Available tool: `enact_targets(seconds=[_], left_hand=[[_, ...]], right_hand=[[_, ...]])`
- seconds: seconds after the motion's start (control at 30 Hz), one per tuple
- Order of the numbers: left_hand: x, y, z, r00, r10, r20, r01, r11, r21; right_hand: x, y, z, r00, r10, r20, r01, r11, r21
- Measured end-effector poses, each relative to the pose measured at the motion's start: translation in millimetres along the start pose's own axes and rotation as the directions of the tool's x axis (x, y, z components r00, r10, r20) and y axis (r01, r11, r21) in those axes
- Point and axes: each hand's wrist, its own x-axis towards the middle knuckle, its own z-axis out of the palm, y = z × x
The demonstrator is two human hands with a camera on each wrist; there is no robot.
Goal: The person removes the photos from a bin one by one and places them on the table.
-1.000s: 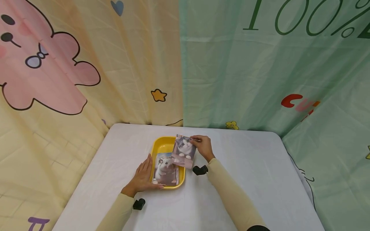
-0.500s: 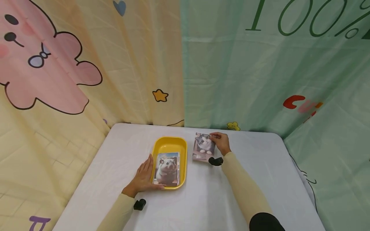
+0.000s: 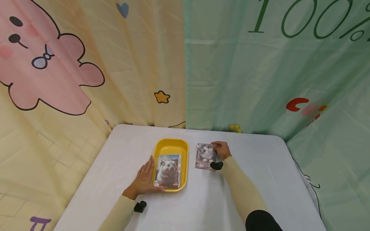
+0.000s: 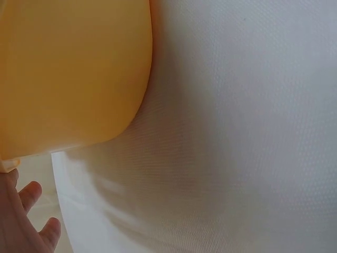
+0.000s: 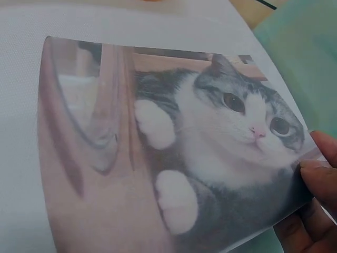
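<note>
A yellow tray [image 3: 187, 160] stands left of centre on the table, with a stack of picture cards in it. Its top card [image 3: 167, 172] shows a white hamster. My left hand [image 3: 143, 179] rests against the tray's left side, fingers straight and thumb along the near rim. The left wrist view catches part of that hand [image 4: 23, 224] at the tray's outer wall [image 4: 73, 79]. To the right of the tray, my right hand [image 3: 222, 150] pinches a cat picture card [image 3: 203, 157] by its far right corner. In the right wrist view thumb and fingers hold the card [image 5: 221, 121], cat side up.
A white cloth covers the table [image 3: 254, 179]. Behind it hang a yellow curtain [image 3: 133, 80] and a green curtain [image 3: 231, 80]. Black wrist cameras sit below the left wrist [image 3: 140, 207] and beside the right wrist [image 3: 216, 165].
The right hand has carried the cat card from over the tray to its right, then lowered it close to the table. The left hand has stayed at the tray.
</note>
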Motion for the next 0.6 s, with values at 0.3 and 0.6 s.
enact_targets(seconds=[0.3, 0.6], left_hand=[[0.7, -1.5, 2.2, 1.000, -0.003, 0.005, 0.003, 1.000, 0.002], [0.8, -2.7, 3.2, 1.000, 0.007, -0.008, -0.007, 1.000, 0.004]], right_hand=[[2.4, -1.9, -3.3, 0.997, 0.057, 0.050, -0.058, 0.998, 0.012], [-3.7, -9.8, -6.4, 0.998, 0.021, 0.060, -0.020, 1.000, -0.019]])
